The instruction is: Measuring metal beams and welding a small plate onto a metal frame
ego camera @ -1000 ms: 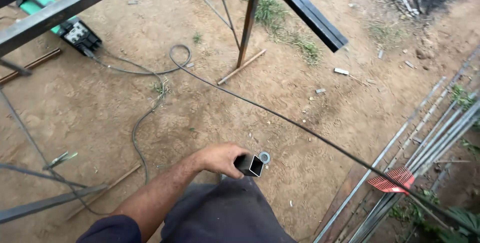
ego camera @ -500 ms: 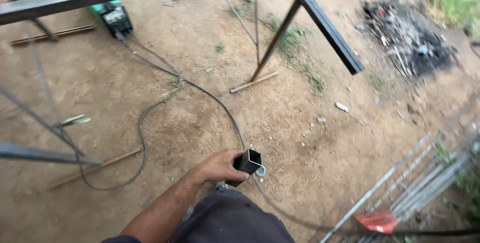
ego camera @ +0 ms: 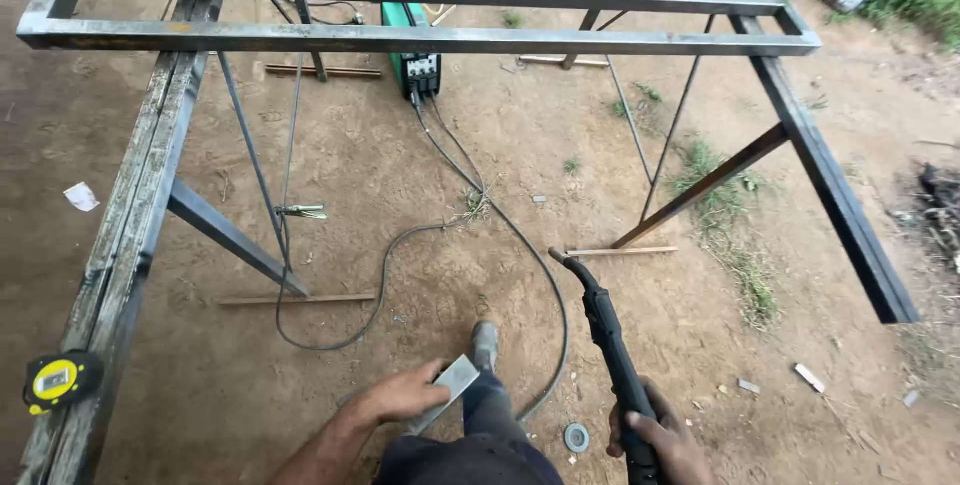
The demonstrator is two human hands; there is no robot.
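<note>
Steel frame (ego camera: 420, 40) now fills the top of the view; a second ago the head camera looked at bare dirt and a rod pile, so the person has turned to face the work. Green welder (ego camera: 412, 57) sits under the far rail, its cable (ego camera: 520, 235) running across the ground to the torch (ego camera: 610, 345). Right hand (ego camera: 662, 442), not visible before, has its fingers wrapped tight round the torch grip, nozzle pointing away. Left hand (ego camera: 400, 395) still pinches the short square tube offcut (ego camera: 447, 389) by the knee. Yellow tape measure (ego camera: 60, 379) rests on the left rail.
</note>
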